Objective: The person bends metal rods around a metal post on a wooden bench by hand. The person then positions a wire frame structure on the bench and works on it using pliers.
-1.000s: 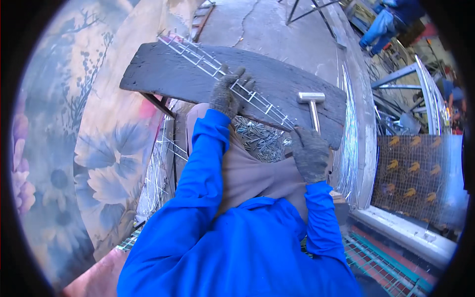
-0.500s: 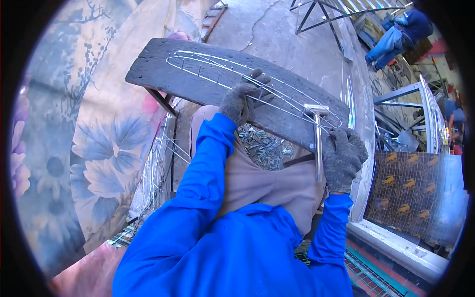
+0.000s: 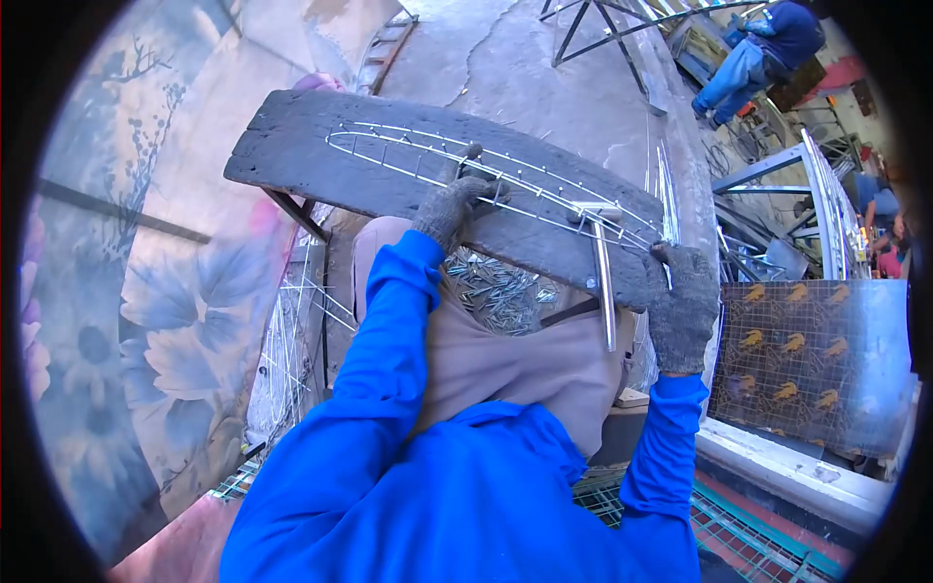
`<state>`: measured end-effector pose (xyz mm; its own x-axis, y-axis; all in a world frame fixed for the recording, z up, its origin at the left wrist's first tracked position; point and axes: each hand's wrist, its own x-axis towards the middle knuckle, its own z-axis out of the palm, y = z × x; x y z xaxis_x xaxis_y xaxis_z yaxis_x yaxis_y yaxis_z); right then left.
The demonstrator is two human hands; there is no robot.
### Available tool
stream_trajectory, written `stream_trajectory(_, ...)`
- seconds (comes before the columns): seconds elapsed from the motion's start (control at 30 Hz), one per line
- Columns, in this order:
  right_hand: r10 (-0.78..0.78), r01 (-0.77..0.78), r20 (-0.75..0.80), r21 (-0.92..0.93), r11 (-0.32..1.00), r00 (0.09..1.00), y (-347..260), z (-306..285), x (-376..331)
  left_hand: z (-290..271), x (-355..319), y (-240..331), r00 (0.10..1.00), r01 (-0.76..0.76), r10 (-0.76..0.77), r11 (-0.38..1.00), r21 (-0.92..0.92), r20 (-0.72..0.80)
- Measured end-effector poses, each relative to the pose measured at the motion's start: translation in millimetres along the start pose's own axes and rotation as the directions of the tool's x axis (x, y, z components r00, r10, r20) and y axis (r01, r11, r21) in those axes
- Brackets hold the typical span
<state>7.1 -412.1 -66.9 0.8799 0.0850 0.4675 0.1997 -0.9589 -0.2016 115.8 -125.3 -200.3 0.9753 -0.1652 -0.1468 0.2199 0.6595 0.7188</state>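
A long, narrow loop of bright wire (image 3: 384, 167) lies on a dark wooden board (image 3: 277, 131), among several short upright pins. My left hand (image 3: 452, 207), in a dark grey glove, is closed over the near middle of the loop, its fingers among the wires. Near the board's right end lies a hammer (image 3: 604, 282), its metal handle hanging over the near edge. Right of it, my gloved right hand (image 3: 683, 309) is curled by the near end of thin, shiny metal rods (image 3: 667, 194). A glint shows between its thumb and fingers; the palm side is hidden.
Below the board, between my knees, is a heap of short metal pieces (image 3: 498, 291). A flowered sheet (image 3: 194, 311) hangs at the left. Metal frames (image 3: 821, 194) and a patterned panel (image 3: 797, 364) stand at the right. Another person (image 3: 763, 58) stands at the far right.
My right hand has moved from the loop's right end to the near end of the rods. My left hand's fingers have drawn in closer around the wires. The view has shifted slightly.
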Motion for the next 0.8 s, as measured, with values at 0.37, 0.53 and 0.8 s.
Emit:
stream_trajectory(0.37, -0.113, 0.117, 0.081, -0.051, 0.992, 0.99, -18, -41, 21, 2, 4, -3, 0.997, 0.071, -0.071, 0.997, 0.039, -0.002)
stream_trajectory(0.53, 0.106, -0.125, 0.153, 0.121, 0.985, 0.983, -13, -46, 12, 0, 5, -5, 0.996, 0.073, -0.073, 0.997, -0.003, 0.046)
stream_trajectory(0.8, 0.306, -0.386, 0.301, 0.255, 0.887, 0.903, 7, -40, -13, 0, 0, 0, 0.997, 0.066, -0.065, 0.998, -0.018, 0.052)
